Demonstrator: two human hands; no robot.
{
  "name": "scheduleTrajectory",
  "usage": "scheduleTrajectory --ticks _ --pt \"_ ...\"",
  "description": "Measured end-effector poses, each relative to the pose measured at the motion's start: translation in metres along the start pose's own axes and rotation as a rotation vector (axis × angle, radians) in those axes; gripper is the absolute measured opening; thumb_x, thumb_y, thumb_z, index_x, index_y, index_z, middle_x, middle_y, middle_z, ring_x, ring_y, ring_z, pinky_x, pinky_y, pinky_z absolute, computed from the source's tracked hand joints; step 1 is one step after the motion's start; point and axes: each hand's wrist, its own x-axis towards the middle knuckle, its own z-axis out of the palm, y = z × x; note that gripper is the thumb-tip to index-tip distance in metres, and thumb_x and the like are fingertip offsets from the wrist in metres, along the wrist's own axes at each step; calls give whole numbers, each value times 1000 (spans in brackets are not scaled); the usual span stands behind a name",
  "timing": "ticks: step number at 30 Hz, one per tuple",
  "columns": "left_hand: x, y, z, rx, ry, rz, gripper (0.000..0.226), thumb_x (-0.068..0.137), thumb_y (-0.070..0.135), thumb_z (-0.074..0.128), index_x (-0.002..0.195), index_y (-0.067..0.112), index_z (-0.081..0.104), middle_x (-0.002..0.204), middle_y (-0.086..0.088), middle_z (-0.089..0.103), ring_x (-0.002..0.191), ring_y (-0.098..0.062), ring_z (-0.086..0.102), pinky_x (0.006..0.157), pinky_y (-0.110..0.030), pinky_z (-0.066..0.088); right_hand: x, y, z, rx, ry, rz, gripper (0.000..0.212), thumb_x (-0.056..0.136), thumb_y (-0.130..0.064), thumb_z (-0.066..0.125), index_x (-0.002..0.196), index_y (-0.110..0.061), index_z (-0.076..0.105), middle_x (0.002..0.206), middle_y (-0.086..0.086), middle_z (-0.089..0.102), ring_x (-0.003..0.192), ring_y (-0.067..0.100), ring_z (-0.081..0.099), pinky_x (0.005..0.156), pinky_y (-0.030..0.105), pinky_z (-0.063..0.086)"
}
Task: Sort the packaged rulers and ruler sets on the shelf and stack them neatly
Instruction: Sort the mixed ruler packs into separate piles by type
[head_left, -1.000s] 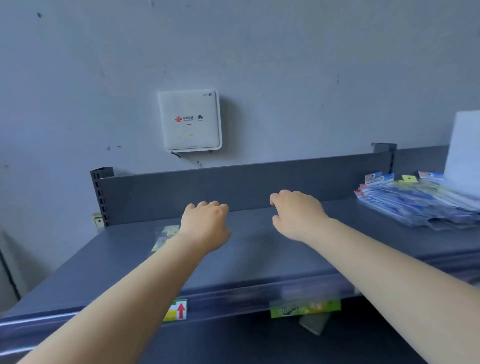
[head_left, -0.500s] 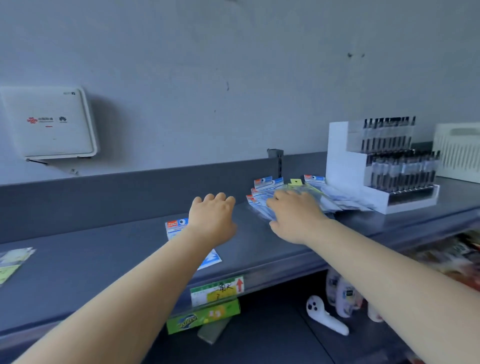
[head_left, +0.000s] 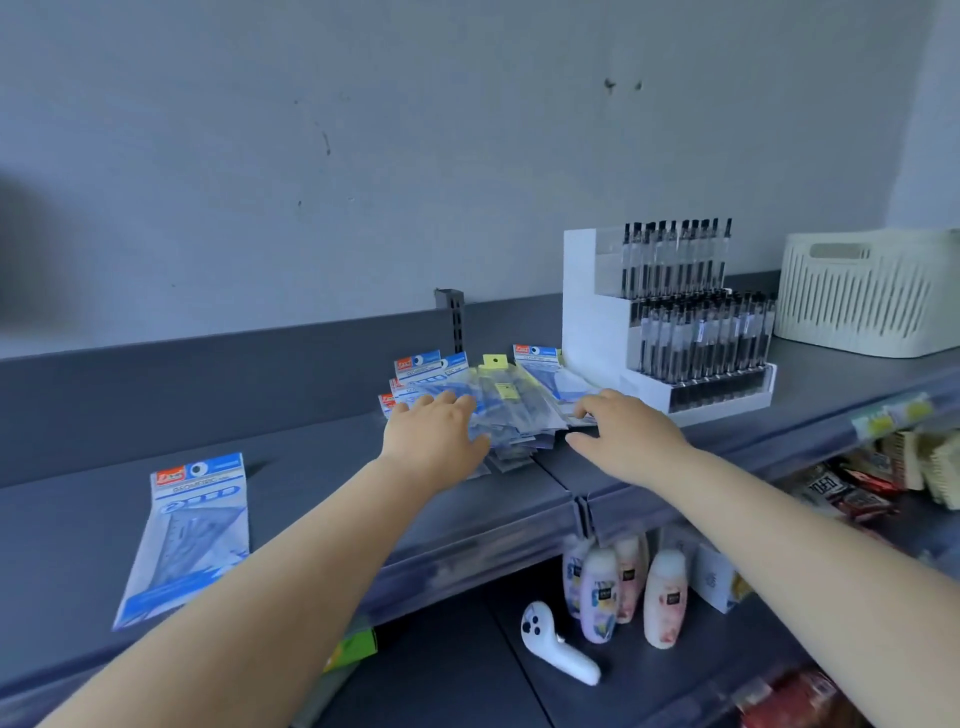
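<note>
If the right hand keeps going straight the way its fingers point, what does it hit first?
Probably the right edge of the messy pile of ruler packs: the right hand already has its fingertips at or touching it. The white pen display stands just beyond; depth is unclear.

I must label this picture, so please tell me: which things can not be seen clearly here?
- Pile of ruler packs, head view: lower packs covered by upper ones and the left hand; count unclear.
- Right hand: fingertips hidden behind its back; contact unclear.
- Pack print: too small.
- Goods, lower right: blurred.
</note>
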Motion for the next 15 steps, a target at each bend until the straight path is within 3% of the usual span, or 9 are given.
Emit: scheduleTrajectory --ticks 9,15 --pt "75 21 19 -117 -67 -12 47 94 49 39 132 21 45 134 -2 49 125 -24 43 99 -38 33 62 42 11 179 -25 88 33 90 -38 51 117 -18 55 125 2 53 113 20 50 94 34 42" --pt "121 29 29 -102 -123 -19 58 88 63 41 130 22 47 135 -1 50 124 -23 46 100 -40 37 110 54 16 259 -51 142 45 89 -45 52 124 -16 51 130 3 53 115 20 51 90 30 41"
